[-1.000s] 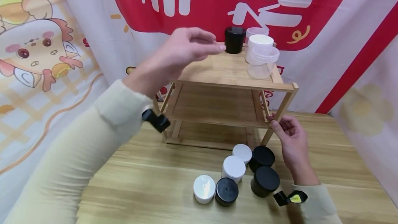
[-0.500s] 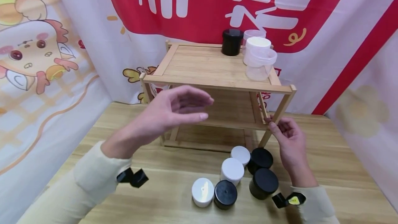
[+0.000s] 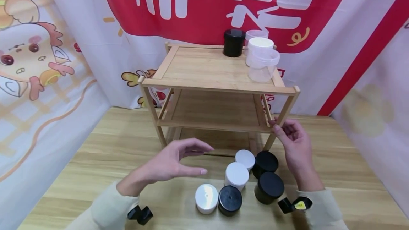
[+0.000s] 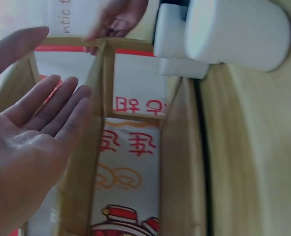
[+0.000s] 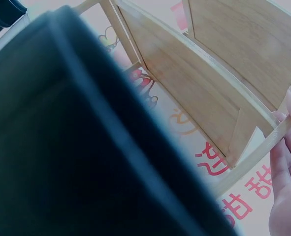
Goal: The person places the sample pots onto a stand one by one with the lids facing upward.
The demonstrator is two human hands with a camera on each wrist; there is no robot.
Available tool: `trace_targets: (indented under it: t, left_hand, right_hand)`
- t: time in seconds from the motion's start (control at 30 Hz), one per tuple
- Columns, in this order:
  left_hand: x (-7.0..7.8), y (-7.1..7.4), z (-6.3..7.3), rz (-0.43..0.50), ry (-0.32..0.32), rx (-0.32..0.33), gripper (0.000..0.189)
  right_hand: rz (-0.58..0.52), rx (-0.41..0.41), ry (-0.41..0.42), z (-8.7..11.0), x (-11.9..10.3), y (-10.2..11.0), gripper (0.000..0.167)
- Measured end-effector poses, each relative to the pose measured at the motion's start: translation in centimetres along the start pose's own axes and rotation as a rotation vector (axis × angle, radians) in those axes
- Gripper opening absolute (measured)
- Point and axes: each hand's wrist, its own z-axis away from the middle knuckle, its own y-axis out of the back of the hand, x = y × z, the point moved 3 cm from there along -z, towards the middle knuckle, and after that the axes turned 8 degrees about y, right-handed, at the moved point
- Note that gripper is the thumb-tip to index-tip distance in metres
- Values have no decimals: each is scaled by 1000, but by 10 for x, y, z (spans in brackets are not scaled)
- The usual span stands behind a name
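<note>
A three-tier wooden shelf rack (image 3: 204, 65) stands on the table. My right hand (image 3: 295, 144) grips its front right post at the middle tier; in the right wrist view its thumb and fingers (image 5: 280, 162) close on that post. My left hand (image 3: 174, 162) hovers in front of the lower tier, fingers extended, thumb apart, holding nothing. To its right stand a white jar (image 3: 206, 198), a black jar (image 3: 230, 200), and another white jar (image 3: 236, 175). On the top tier are a black jar (image 3: 234, 43), a white jar (image 3: 259, 45) and a clear tub (image 3: 261, 70).
Near the right post a small white jar (image 3: 244, 159) and two black jars (image 3: 270, 187) stand close together. Another clear tub (image 3: 256, 34) is behind the white one up top. A printed cloth (image 3: 134, 59) hangs behind the wood-grain table (image 3: 105, 152).
My left hand has come down from above the top tier to low before the rack, its fingers still extended. The right hand keeps its grip on the post. The jars stay put.
</note>
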Motion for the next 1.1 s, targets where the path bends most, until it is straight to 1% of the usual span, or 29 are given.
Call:
trace_targets:
  t: [0.07,0.13,0.23,0.3,0.47,0.63,0.73,0.8,0.97,1.1]
  left_hand:
    - [-11,-3,0,-24,-6,1,56]
    - [-20,-6,1,-46,-14,17,57]
    - [-30,-9,2,-61,-14,52,58]
    - [-36,-12,4,-51,-8,65,58]
    - [-46,-17,10,-31,14,52,56]
    - [-54,-20,13,-44,37,32,56]
    - [-58,-23,13,-40,33,2,60]
    - [-61,-25,12,-29,30,-30,64]
    - [-66,-30,10,-14,-4,-115,69]
    - [-68,-33,12,-23,-10,-151,69]
  right_hand:
    - [-3,-3,2,-1,0,-1,28]
    - [-9,-5,10,-1,0,-1,28]
    - [-6,-9,20,-2,-1,-1,29]
    - [-5,-16,20,-2,0,-1,29]
    - [-8,-13,10,-1,1,-1,30]
    - [-13,-11,11,1,1,-1,32]
    - [-7,-8,5,1,1,0,33]
    - [3,-2,0,1,0,1,33]
    - [16,4,-11,1,-2,1,33]
    - [9,3,-20,1,-2,-1,29]
